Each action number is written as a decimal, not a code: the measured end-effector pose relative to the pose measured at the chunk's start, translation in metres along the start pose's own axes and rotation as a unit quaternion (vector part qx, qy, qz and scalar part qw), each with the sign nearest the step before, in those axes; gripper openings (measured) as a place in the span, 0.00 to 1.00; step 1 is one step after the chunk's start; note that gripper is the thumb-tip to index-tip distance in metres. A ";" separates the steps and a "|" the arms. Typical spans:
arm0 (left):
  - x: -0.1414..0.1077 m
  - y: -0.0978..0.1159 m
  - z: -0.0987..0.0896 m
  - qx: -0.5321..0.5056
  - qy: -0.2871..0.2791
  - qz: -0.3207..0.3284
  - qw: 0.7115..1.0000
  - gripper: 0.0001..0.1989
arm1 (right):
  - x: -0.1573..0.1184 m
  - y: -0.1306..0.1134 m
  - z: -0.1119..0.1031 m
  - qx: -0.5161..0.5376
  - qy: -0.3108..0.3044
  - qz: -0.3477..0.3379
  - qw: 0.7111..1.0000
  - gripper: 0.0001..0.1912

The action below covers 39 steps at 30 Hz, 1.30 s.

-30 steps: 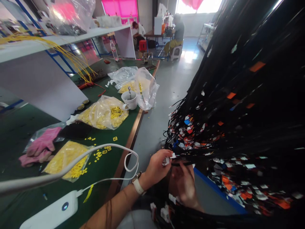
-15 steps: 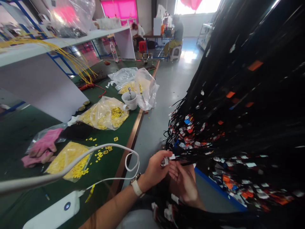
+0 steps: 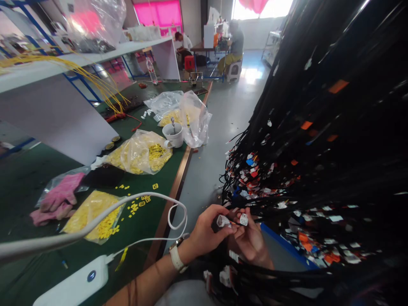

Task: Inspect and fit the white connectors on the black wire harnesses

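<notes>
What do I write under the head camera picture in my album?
Bare left hand and right hand hold small white plastic connectors beside a mass of black cables.

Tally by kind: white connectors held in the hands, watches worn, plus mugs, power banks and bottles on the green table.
White connectors in the hands: 2
Watch: 1
Mug on the green table: 1
Power bank: 1
Bottle: 1
Total: 6
</notes>
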<state>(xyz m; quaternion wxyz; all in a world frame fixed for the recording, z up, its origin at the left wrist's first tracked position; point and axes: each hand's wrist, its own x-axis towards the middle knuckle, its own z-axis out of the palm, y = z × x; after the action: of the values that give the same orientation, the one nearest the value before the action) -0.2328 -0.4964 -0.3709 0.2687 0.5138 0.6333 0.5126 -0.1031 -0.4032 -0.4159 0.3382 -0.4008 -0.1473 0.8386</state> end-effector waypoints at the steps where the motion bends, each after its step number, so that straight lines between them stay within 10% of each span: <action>1: 0.000 -0.001 -0.001 -0.009 -0.002 -0.017 1.000 0.14 | 0.000 0.000 0.000 0.040 -0.005 0.029 0.999 0.14; 7: -0.001 -0.006 0.001 -0.002 0.003 -0.072 0.997 0.13 | 0.001 0.002 -0.001 0.127 -0.026 0.100 0.987 0.10; 17: 0.006 -0.002 0.007 0.211 -0.070 0.070 0.972 0.24 | -0.010 0.006 0.005 0.088 -0.033 0.097 0.991 0.10; 32: -0.003 0.009 0.005 0.196 -0.098 0.041 0.975 0.28 | -0.014 0.008 0.007 0.049 -0.078 0.110 0.990 0.09; 35: -0.013 0.030 -0.020 0.167 -0.169 0.016 0.971 0.28 | -0.012 0.006 0.003 0.054 -0.033 0.089 0.994 0.08; 39: -0.028 0.059 -0.082 -0.014 -0.411 0.010 0.912 0.24 | -0.012 0.005 0.004 0.039 -0.020 0.088 0.995 0.11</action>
<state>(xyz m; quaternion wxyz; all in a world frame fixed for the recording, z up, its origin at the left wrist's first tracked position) -0.2723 -0.5557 -0.2940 0.5070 0.6814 0.4548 0.2677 -0.1032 -0.4149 -0.4092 0.2755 -0.3819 -0.0855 0.8780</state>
